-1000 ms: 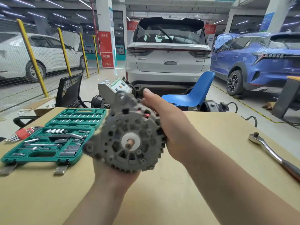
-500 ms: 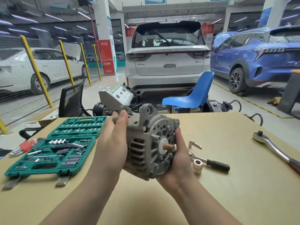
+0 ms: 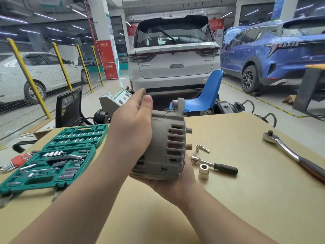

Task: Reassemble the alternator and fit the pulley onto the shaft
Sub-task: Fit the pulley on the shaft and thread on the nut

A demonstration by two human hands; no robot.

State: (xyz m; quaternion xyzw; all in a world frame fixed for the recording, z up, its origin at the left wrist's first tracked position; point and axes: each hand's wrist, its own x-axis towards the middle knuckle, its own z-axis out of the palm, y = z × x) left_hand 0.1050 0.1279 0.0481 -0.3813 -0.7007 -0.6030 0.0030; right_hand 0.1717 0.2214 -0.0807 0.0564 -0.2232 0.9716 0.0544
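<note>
Left of the grip lies a green socket set (image 3: 52,162); the left hand (image 3: 131,127) presses flat-fingered on the alternator (image 3: 165,147) (shaft end (image 3: 189,147) pointing right), which the right hand (image 3: 174,184) cradles from below, fingers hidden; a small ratchet (image 3: 213,165) lies just right.

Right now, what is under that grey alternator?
The right hand cups the alternator from below, while the left hand presses its near side. The tan table lies beneath. The right fingers are hidden under the housing.
</note>
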